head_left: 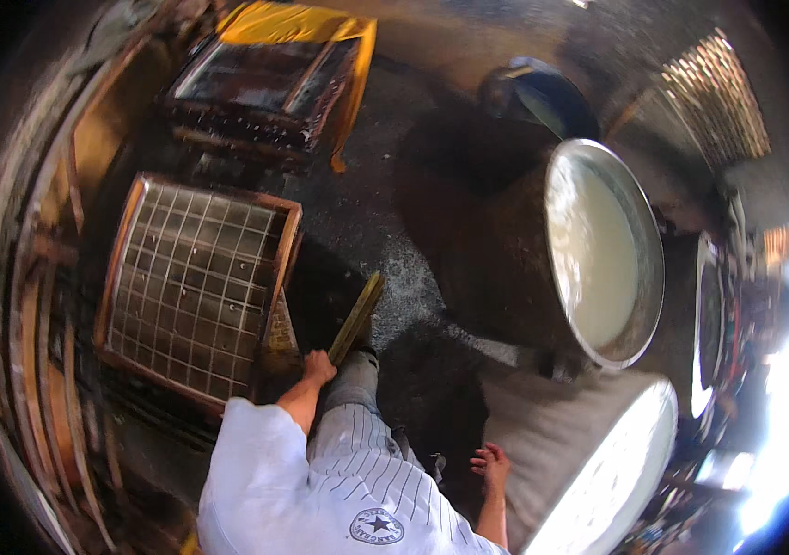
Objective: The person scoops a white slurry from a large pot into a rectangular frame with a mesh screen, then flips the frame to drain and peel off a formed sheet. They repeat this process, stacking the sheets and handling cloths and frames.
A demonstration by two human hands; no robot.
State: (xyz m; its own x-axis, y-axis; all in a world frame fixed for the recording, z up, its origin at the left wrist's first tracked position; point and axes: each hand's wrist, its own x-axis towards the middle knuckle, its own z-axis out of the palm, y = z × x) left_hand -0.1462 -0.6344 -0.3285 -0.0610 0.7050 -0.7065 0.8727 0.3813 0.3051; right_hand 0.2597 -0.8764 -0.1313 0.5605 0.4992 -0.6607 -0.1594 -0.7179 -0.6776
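Observation:
My left hand (320, 367) is closed around the lower end of a yellowish wooden slat (357, 317), which slants up and to the right in front of my leg. Close to that hand, on its left, lies a wooden-framed tray (294, 222) marked with a grid of squares. My right hand (491, 465) hangs low with nothing in it, its fingers loosely bent and apart. Just right of it stands a large vat (542, 435) with a bright white surface inside. Farther off is a big metal vat (650, 319) of pale, milky liquid.
A dark box-like frame (237, 120) with a yellow cloth (288, 23) over it stands far left. Beyond the vats are a dark basin (542, 102) and a bundle of thin sticks (718, 97). Wooden poles (48, 361) line the left side. The floor (403, 268) is dark and patchy.

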